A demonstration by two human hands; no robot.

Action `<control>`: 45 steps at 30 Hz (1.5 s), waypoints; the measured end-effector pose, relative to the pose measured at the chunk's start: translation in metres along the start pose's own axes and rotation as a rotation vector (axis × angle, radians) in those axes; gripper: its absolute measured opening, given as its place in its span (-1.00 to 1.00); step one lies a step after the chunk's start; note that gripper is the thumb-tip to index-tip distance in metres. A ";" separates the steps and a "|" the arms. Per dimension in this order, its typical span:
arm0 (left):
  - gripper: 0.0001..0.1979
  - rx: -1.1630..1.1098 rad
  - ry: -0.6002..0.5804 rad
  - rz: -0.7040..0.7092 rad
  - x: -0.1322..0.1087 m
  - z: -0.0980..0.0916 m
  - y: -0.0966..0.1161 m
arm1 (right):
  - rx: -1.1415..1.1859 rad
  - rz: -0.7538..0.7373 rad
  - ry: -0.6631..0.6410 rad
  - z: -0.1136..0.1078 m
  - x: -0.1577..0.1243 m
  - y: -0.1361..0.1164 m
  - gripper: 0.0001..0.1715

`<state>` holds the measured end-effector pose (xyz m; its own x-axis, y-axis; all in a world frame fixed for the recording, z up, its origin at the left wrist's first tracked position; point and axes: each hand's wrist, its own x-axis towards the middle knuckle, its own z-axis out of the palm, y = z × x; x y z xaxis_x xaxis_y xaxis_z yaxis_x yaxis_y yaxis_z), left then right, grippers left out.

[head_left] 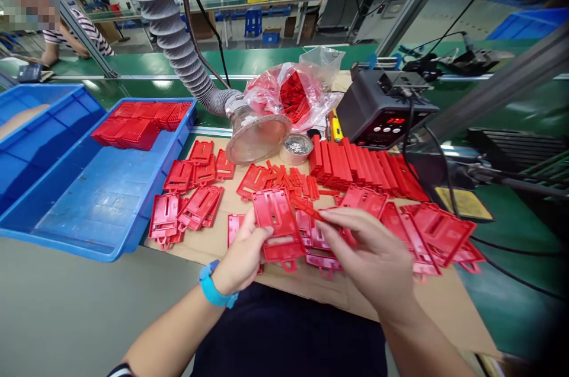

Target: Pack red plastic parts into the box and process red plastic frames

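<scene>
The left hand (240, 252) is gripping a flat, glossy red plastic frame (278, 223), rectangular and slotted, and holding it just above a brown cardboard sheet (213, 246). The right hand (368, 252) is pinching a thin red plastic sliver (311, 211) between its fingertips, just beside the frame. Angular moulded red frames (200, 208) are lying scattered across the cardboard, near a tightly ranked row of red pieces (355, 166) and a ribbed blue plastic tray (186, 122).
</scene>
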<state>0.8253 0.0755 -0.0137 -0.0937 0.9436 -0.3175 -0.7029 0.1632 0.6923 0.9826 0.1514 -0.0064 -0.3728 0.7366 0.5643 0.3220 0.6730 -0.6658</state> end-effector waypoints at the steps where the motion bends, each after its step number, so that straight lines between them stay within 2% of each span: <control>1: -0.44 0.001 -0.016 0.024 0.001 0.001 -0.004 | -0.045 -0.108 -0.003 0.005 -0.001 -0.001 -0.67; 4: -0.43 0.051 -0.050 0.081 0.001 0.002 -0.012 | -0.163 -0.374 -0.041 0.018 -0.007 -0.004 -0.53; 6: -0.46 0.099 -0.060 0.104 0.001 0.001 -0.014 | -0.227 -0.458 -0.068 0.023 -0.010 -0.004 -0.56; 11: -0.55 0.202 -0.031 0.136 -0.003 0.002 -0.013 | -0.277 -0.510 -0.171 0.025 -0.014 -0.003 -0.69; 17: -0.61 0.208 -0.014 0.155 -0.004 0.001 -0.015 | -0.272 -0.525 -0.214 0.026 -0.010 -0.007 -0.72; 21: -0.59 0.169 0.006 0.153 -0.005 0.001 -0.014 | -0.171 -0.397 -0.261 0.018 -0.008 -0.013 -0.66; 24: -0.57 0.137 0.012 0.106 -0.006 -0.001 -0.013 | -0.038 -0.234 -0.126 0.007 -0.005 -0.012 -0.67; 26: -0.57 0.145 0.022 0.100 -0.005 -0.003 -0.014 | 0.041 -0.012 -0.064 0.004 -0.002 -0.009 -0.71; 29: -0.60 0.225 0.055 0.147 -0.005 -0.004 -0.016 | 0.243 0.360 -0.174 0.009 0.000 -0.004 -0.59; 32: -0.61 0.282 0.066 0.170 -0.005 -0.002 -0.017 | 0.430 0.556 -0.287 0.020 0.001 -0.004 -0.40; 34: -0.61 0.284 0.056 0.172 -0.006 0.000 -0.018 | 0.497 0.615 -0.338 0.025 0.001 -0.006 -0.44; 39: -0.60 0.329 0.082 0.168 -0.007 0.001 -0.020 | 0.562 0.658 -0.466 0.024 0.001 -0.008 -0.72; 42: -0.60 0.373 0.100 0.166 -0.006 0.003 -0.018 | 0.469 0.614 -0.467 0.022 -0.002 -0.006 -0.74; 45: -0.60 0.431 0.061 0.176 -0.007 0.007 -0.013 | 0.295 0.567 -0.444 0.024 -0.005 -0.003 -0.75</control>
<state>0.8406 0.0684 -0.0157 -0.2356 0.9510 -0.2002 -0.3165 0.1197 0.9410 0.9629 0.1441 -0.0191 -0.5543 0.8253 -0.1082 0.3457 0.1101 -0.9319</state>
